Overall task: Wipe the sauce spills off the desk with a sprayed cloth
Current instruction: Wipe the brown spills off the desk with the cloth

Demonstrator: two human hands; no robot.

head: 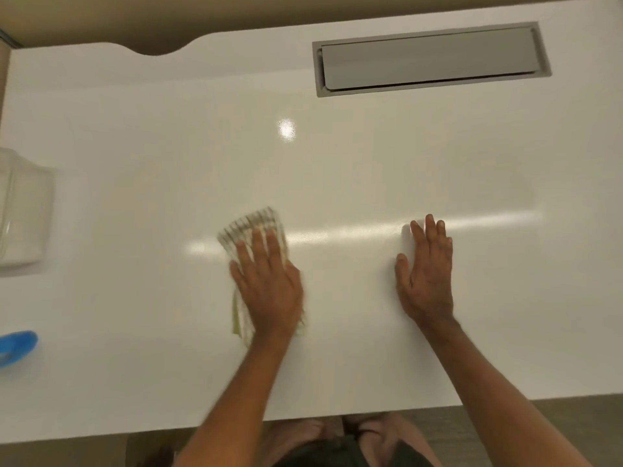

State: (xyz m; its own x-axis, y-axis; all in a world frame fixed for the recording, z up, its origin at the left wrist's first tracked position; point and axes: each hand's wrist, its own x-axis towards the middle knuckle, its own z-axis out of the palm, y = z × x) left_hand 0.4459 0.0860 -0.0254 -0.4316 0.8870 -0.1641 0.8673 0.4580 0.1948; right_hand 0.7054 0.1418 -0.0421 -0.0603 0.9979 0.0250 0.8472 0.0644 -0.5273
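Observation:
A striped green-and-white cloth [251, 227] lies flat on the white desk [371, 156] a little left of centre. My left hand [268, 284] presses down on it with straight fingers, blurred by motion; the cloth shows beyond the fingertips and along the hand's left side. My right hand [426, 271] rests flat on the bare desk to the right, fingers together and straight, holding nothing. No sauce spot shows on the surface around the hands.
A grey cable hatch [431, 59] is set into the desk at the back right. A clear plastic container [23, 214] stands at the left edge, and a blue object [17, 347] lies below it, cut by the frame. The desk's front edge [337, 417] runs just above my legs.

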